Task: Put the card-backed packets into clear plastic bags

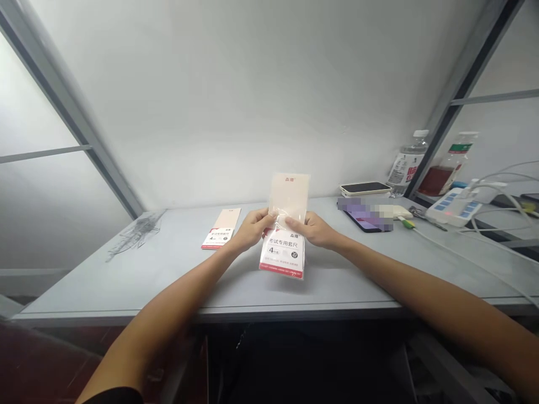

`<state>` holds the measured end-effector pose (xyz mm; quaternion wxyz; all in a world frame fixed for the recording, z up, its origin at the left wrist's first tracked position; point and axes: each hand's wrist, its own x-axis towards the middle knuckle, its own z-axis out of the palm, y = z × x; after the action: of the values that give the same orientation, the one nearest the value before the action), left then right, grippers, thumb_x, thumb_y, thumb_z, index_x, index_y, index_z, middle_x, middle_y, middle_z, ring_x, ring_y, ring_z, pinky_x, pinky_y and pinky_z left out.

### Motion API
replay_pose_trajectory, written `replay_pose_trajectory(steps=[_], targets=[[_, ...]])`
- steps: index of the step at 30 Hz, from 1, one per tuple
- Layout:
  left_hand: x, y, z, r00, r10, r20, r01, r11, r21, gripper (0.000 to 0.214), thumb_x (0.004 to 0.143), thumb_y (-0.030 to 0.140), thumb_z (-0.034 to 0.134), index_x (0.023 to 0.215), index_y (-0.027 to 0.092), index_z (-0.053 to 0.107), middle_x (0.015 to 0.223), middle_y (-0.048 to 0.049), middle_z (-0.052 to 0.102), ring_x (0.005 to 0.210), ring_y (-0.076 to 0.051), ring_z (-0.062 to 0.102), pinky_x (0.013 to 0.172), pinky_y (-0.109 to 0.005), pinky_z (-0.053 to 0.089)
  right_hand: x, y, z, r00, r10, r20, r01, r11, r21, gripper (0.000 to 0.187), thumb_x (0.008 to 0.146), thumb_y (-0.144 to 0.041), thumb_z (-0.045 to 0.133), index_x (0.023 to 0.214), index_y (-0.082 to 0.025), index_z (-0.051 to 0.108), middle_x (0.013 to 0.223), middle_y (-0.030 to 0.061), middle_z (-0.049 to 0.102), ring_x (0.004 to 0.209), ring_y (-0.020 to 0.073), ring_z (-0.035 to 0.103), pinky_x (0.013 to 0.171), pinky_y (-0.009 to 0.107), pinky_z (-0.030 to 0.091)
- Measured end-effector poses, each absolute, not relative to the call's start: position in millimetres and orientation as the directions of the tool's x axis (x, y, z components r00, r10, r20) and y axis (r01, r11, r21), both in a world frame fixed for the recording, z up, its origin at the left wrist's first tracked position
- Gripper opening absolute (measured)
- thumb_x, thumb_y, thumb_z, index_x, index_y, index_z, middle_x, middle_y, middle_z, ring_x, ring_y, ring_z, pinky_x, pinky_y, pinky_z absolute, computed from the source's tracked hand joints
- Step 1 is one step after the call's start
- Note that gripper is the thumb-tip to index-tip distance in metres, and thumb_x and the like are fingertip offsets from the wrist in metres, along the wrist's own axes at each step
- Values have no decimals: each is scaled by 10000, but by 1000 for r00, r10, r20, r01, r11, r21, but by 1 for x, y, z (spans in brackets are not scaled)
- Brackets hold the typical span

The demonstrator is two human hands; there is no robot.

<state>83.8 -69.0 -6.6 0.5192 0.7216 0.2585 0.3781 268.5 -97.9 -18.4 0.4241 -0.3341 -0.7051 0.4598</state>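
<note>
- Forearms (168,320), bare, rise from both bottom corners of the frame toward the middle of the desk.
- left hand (252,229) is clenched on the packet's left edge, fingers curled around it, at frame centre.
- right hand (311,230) grasps the packet's right edge, with its thumb pressed on the front.
- packet (281,252) is held up between both hands, nearly upright and slightly tilted. It is a clear sleeve with a beige card showing at the top and a white label with red trim below the hands.
- second packet (221,229) lies on the desk just left of the left hand, its label end nearest the camera.
- desk (126,283), grey, spans the lower middle of the frame.
- crumpled clear plastic (135,233) lies at the desk's far left.
- At upper right stand two bottles (407,165) (448,165), with a dark-topped slab (365,188) in front of them.
- phone (366,219), partly blurred, lies below that slab.
- power strip (452,206) and cables (497,224) sit at the far right.
</note>
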Motion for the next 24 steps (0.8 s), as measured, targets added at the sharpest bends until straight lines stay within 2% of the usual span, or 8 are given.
replay_pose_trajectory(steps=[6,14,18,24], targets=[[81,-68,-4,642,730,237,-36,-280,959,318,798,451,528,745,137,523,607,23,448,495,-54,398,452,-199,300,270,-98,-17,-383,875,297,63,345,-937,420,791,-541,528,865,-156,678,816,76,705,775,229,657,660,318,512],[81,-67,-6,631,749,203,-20,-247,969,370,788,482,525,646,142,492,561,23,444,485,-61,415,451,-206,322,270,-98,-18,-387,875,292,85,349,-933,429,795,-525,529,875,-132,680,842,89,707,797,225,658,679,319,512],[82,-66,-6,635,743,214,4,-280,960,361,774,473,553,658,133,517,575,18,468,487,-54,413,458,-205,322,269,-99,-17,-414,871,264,74,321,-944,454,787,-534,534,918,-124,678,853,95,705,818,239,657,698,336,516],[81,-64,-7,652,727,215,37,-313,949,388,792,511,509,676,141,486,571,26,445,494,-57,413,467,-206,332,271,-98,-18,-416,873,257,55,306,-950,449,796,-531,524,935,-131,674,884,107,701,813,236,656,695,350,518]])
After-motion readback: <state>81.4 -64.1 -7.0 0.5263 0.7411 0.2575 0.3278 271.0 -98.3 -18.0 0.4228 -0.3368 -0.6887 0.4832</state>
